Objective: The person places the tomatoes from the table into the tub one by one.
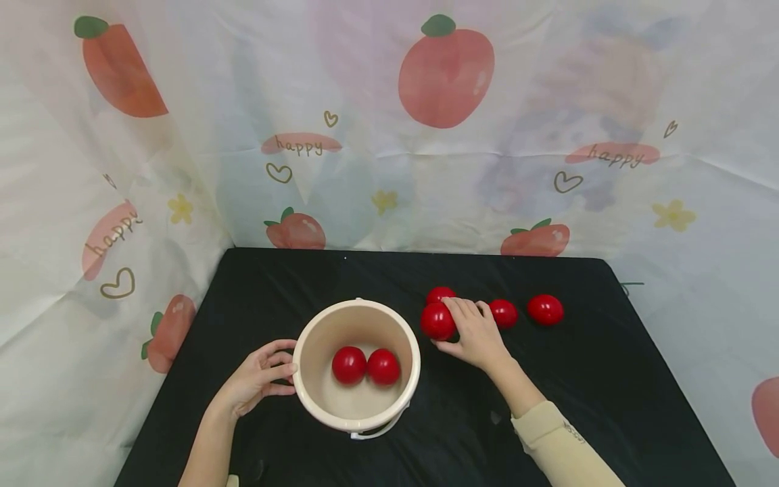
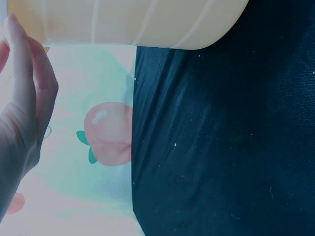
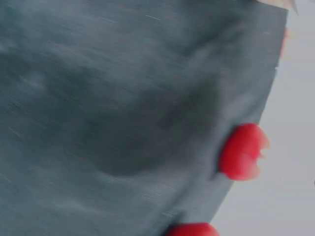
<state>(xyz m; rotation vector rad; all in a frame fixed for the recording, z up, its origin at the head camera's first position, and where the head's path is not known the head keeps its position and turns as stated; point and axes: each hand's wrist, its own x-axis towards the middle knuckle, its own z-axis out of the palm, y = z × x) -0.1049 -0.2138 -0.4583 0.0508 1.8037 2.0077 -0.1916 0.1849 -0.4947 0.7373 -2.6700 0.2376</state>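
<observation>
A cream bucket (image 1: 356, 308) stands on the black table, with two shiny red balls (image 1: 349, 366) inside on its bottom. My left hand (image 1: 258, 379) rests its fingers against the bucket's left side near the rim; the left wrist view shows the fingers (image 2: 24, 78) along the bucket's ribbed wall (image 2: 123, 22). To the right of the bucket, my right hand (image 1: 475, 335) grips another red ball (image 1: 438, 321) between thumb and fingers. The right wrist view is blurred and does not show that hand.
Behind the held ball sits a red ball (image 1: 441, 294), partly hidden. Two more, a nearer red ball (image 1: 504, 314) and a farther red ball (image 1: 545, 310), lie to the right. A white handle (image 1: 377, 431) hangs at the bucket's front. Printed cloth (image 1: 365, 81) walls the black table (image 1: 292, 277).
</observation>
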